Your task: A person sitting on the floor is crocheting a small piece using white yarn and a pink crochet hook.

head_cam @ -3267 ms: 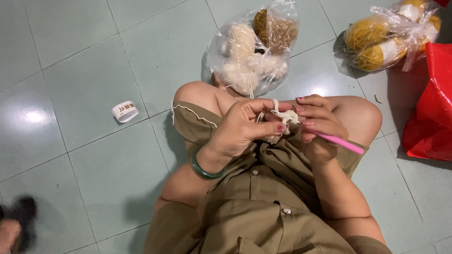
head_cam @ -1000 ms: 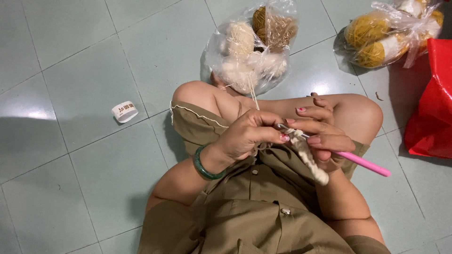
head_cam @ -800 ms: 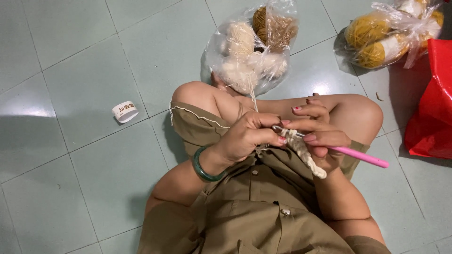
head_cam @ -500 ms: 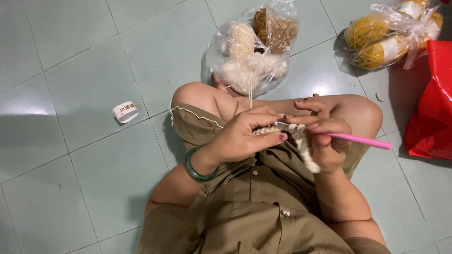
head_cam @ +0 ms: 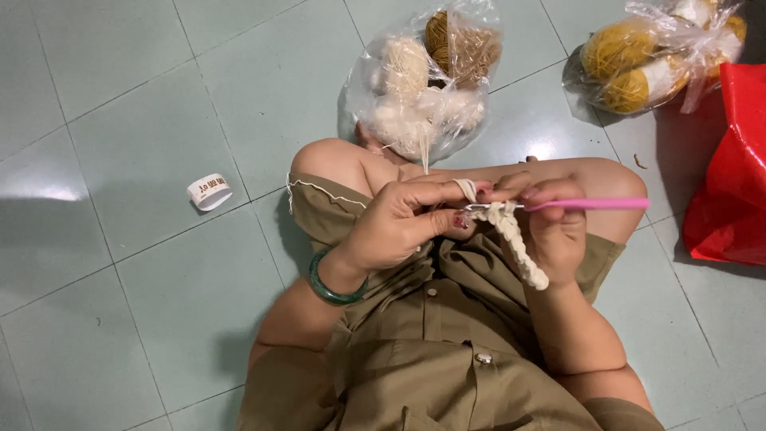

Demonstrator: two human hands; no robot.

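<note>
Far left of the hands, a small white paper band (head_cam: 209, 191) lies on the floor tiles (head_cam: 120, 104), untouched. Left hand (head_cam: 403, 223) is closed – thumb and fingers pinch the top of the cream crochet strip (head_cam: 517, 239), with the cream yarn strand (head_cam: 424, 152) looped over the forefinger. Strand runs up beyond the hands to a clear bag of cream and tan yarn balls (head_cam: 423, 84). Right hand (head_cam: 554, 227) is curled shut around a pink crochet hook (head_cam: 590, 204), tip in the strip's top edge right beside the left fingertips. Strip hangs down between the hands, over the lap. My read: only a short narrow length is worked so far – most is left, plenty of yarn in the bag. Further right, well apart – a bag of yellow yarn (head_cam: 638, 64) and a red bag (head_cam: 730, 175), neither in use.
</note>
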